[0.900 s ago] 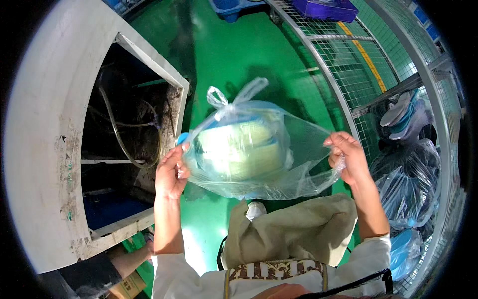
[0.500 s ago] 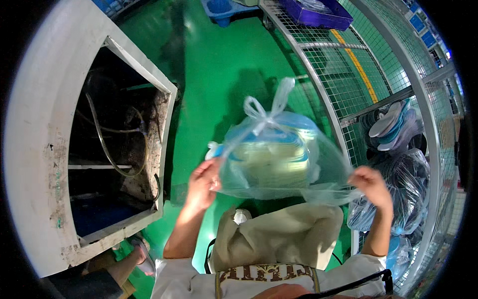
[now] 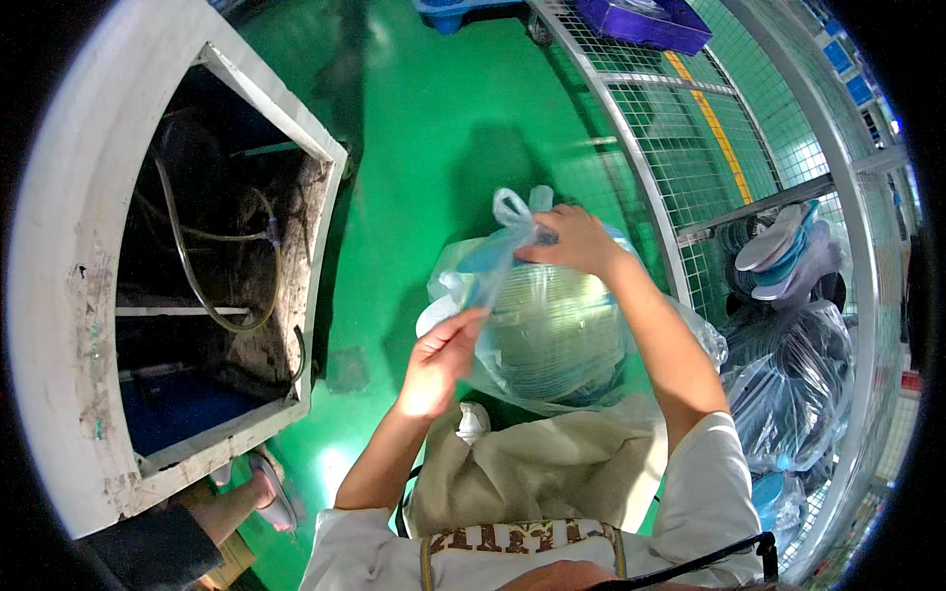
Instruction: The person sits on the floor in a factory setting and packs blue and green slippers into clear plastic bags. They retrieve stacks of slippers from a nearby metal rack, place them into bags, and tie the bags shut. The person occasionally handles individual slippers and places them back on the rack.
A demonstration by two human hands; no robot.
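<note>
A clear plastic bag packed with a stack of thin pale-yellow and blue layered pieces is in front of my knees. The pieces' exact kind is blurred by the film. At the bag's top, a twisted knot with loops sticks up. My right hand reaches across the bag and closes on the film beside that knot. Lower down on the left side, my left hand pinches a stretched fold of the same bag between thumb and fingers.
On the left stands a white cabinet with an open dark inside and hoses. A wire-mesh rack on the right holds a purple crate, shoe insoles and bagged dark pieces. Another person's sandalled foot is at lower left.
My right hand has moved from the bag's right side up and left to the knot. My left hand has shifted slightly right. The film formerly stretched wide between my hands is now gathered.
</note>
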